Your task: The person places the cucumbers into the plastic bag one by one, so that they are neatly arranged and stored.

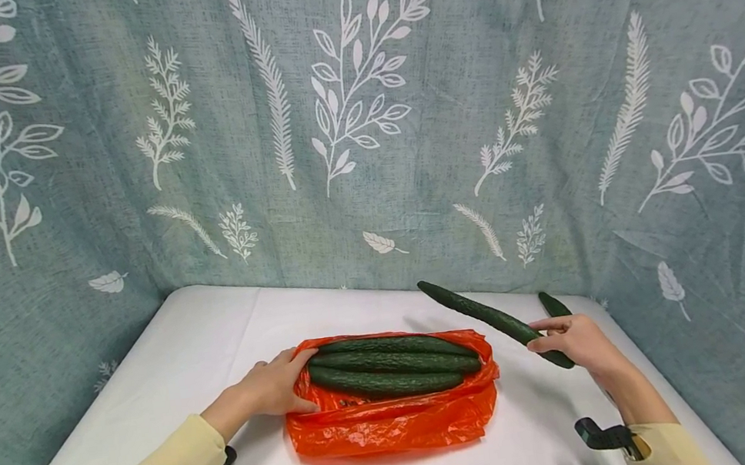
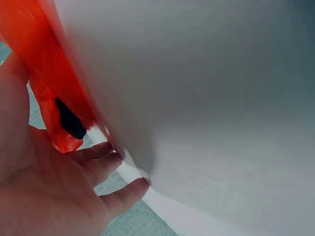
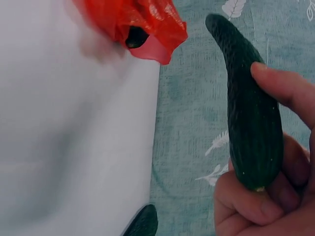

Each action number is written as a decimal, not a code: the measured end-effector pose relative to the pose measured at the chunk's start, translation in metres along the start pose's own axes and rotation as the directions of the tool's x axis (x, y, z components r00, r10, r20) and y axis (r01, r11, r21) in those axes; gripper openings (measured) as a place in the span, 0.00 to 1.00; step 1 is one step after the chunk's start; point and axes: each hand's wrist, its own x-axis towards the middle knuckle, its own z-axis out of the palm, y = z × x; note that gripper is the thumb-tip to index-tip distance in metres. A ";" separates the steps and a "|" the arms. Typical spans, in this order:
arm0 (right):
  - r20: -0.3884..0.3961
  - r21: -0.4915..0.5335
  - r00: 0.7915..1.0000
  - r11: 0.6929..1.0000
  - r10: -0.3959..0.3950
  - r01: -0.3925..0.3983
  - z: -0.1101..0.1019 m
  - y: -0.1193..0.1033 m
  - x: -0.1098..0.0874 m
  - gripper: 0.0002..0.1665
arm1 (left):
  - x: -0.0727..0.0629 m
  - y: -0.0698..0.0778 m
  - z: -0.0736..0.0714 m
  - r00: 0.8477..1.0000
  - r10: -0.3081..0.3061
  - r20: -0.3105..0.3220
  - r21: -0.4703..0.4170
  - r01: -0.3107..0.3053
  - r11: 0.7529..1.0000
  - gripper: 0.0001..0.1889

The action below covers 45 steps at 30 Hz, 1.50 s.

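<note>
A red plastic bag (image 1: 396,423) lies on the white table with its mouth turned up, showing several dark green cucumbers (image 1: 395,361) side by side. My left hand (image 1: 279,383) touches the bag's left end, thumb and fingers spread apart; in the left wrist view, the fingers of this hand (image 2: 64,182) look loosely extended beside the red plastic. To the right of the bag, my right hand (image 1: 578,343) holds a long cucumber (image 1: 480,312) near its lower end, above the table. The right wrist view shows thumb and fingers around this cucumber (image 3: 253,123).
Another cucumber (image 1: 554,305) lies near the table's right edge, partly behind my right hand. The white table (image 1: 218,337) is bounded by a blue-green curtain (image 1: 371,225) with white leaf prints at the back and sides.
</note>
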 end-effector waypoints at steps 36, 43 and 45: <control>0.401 0.040 0.864 0.949 -0.303 0.314 0.063 -0.066 0.059 0.25 | 0.002 0.000 0.002 1.000 -0.011 -0.015 -0.040 0.011 0.999 0.57; 0.402 0.029 0.862 0.945 -0.308 0.325 0.073 -0.070 0.066 0.26 | 0.002 0.000 0.001 1.000 -0.012 -0.024 -0.035 0.011 0.999 0.56; 0.402 0.023 0.864 0.947 -0.303 0.321 0.077 -0.069 0.069 0.25 | 0.001 0.000 0.001 1.000 -0.014 -0.022 -0.039 0.013 0.999 0.56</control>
